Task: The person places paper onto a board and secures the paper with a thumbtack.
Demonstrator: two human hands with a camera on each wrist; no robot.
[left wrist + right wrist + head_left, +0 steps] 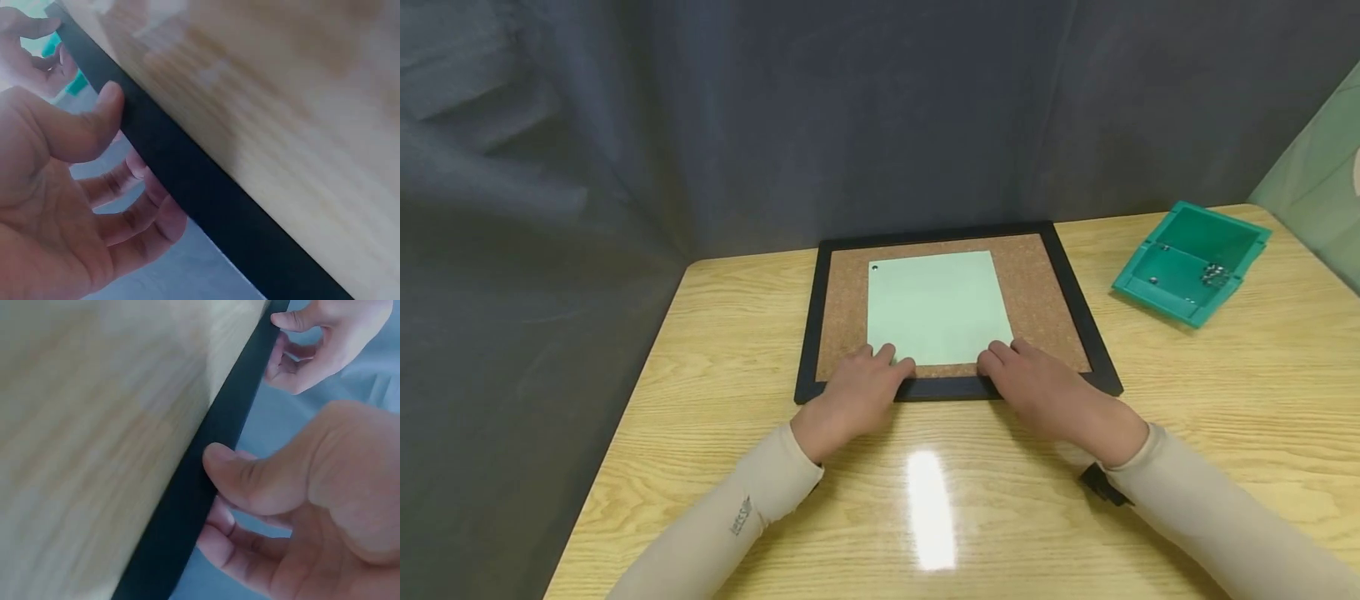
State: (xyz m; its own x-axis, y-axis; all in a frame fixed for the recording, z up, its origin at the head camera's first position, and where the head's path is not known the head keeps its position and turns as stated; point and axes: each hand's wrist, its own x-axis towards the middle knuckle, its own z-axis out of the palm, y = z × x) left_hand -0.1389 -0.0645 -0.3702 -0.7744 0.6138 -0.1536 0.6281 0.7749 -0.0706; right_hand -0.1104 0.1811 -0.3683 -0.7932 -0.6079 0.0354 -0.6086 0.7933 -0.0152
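Observation:
A framed cork board (1045, 292) with a black border lies flat on the table. On its cork rests a pale green sheet of paper (936, 308), with one small dark pin (875, 267) at its upper left corner. My left hand (861, 387) grips the board's near edge by the sheet's lower left corner. In the left wrist view its thumb (106, 115) lies against the black frame (206, 187). My right hand (1045, 387) holds the same edge at the lower right corner, thumb (234, 475) on the frame and other fingers bent over it, fingertips partly hidden.
A teal open tray (1187, 262) with several small shiny metal pieces stands right of the board on the wooden table (722, 333). Dark cloth (865, 108) hangs behind the table and along its left side.

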